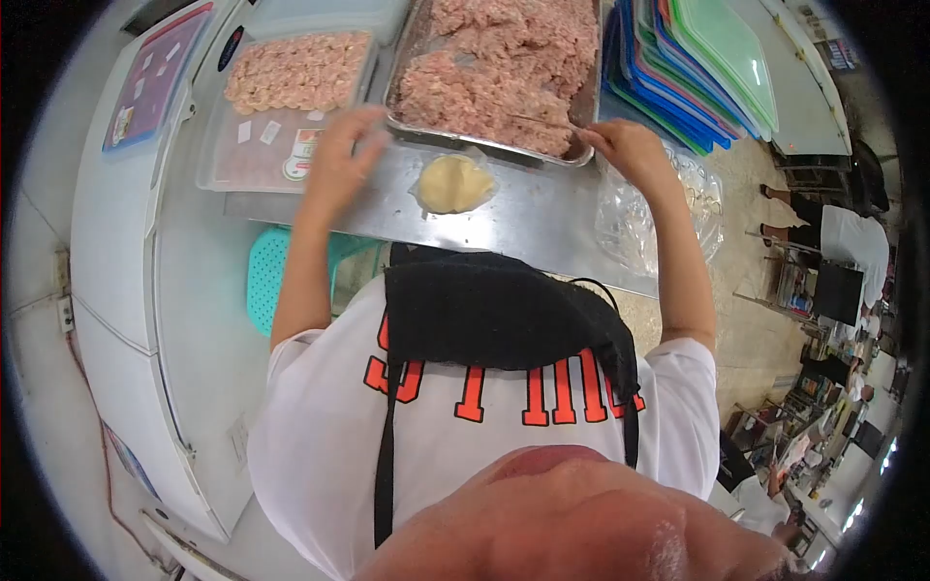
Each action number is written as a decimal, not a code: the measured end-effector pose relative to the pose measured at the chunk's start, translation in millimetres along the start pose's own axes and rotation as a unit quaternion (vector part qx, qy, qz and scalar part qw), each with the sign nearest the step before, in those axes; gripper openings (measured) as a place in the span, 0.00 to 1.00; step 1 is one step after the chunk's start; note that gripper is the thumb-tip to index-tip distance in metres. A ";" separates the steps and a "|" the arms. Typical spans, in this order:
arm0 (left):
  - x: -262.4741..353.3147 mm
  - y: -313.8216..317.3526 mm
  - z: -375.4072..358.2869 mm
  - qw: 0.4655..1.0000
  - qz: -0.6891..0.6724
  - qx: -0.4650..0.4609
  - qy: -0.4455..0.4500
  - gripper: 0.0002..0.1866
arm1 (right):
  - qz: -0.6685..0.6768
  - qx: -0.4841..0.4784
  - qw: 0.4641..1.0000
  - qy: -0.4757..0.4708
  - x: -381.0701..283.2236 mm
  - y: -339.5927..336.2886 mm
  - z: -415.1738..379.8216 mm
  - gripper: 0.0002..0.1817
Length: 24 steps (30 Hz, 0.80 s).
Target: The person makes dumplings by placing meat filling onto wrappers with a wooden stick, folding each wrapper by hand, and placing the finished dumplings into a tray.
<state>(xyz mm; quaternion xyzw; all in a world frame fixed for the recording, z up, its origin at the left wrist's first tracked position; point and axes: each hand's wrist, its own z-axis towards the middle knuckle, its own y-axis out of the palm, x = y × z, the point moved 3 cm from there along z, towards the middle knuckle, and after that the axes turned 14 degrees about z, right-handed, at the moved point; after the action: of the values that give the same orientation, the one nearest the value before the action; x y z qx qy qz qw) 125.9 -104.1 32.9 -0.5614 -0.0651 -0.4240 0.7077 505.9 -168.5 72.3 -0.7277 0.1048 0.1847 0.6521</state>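
My right hand is closed around the end of a thin utensil at the front right corner of a metal tray. Its far part lies in the pinkish ground meat filling; its exact kind is hard to make out. My left hand, blurred by motion, is over the table's left side with thumb and fingers apart and nothing visible between them. Between my hands, a stack of round yellowish dumpling wrappers lies on a piece of clear plastic. Left of the tray, rows of filled dumplings sit in a plastic container.
A labelled plastic lid lies beside my left hand. Blue and green plastic lids are stacked at the right, behind a clear plastic bag. A white fridge stands left, and a turquoise stool is below the metal table.
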 end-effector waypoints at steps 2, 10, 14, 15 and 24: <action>24.2 45.2 -13.5 0.995 -0.008 -0.087 0.042 0.14 | -0.064 0.007 0.997 -0.043 -1.8 -3.8 8.6 0.19; 56.4 102.1 -44.3 0.995 0.045 -0.079 0.036 0.12 | -0.080 0.033 0.992 -0.097 15.8 27.6 -17.4 0.19; 40.2 117.2 -50.5 0.994 0.091 -0.048 0.031 0.11 | -0.068 0.008 0.996 -0.056 5.5 43.6 -28.9 0.19; 37.1 118.4 -51.1 0.993 0.073 -0.088 -0.002 0.11 | -0.068 0.008 0.996 -0.058 5.6 45.5 -27.0 0.19; 9.1 120.6 -58.6 0.937 -0.237 -0.041 -0.253 0.10 | 0.155 -0.026 0.986 -0.062 0.3 58.8 16.0 0.24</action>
<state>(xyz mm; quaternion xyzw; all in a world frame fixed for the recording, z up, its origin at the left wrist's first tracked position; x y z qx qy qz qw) 190.4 -157.4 -72.3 -0.6474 -0.3556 -0.4252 0.5231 480.9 -160.1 17.4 -0.7063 0.1709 0.3315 0.6017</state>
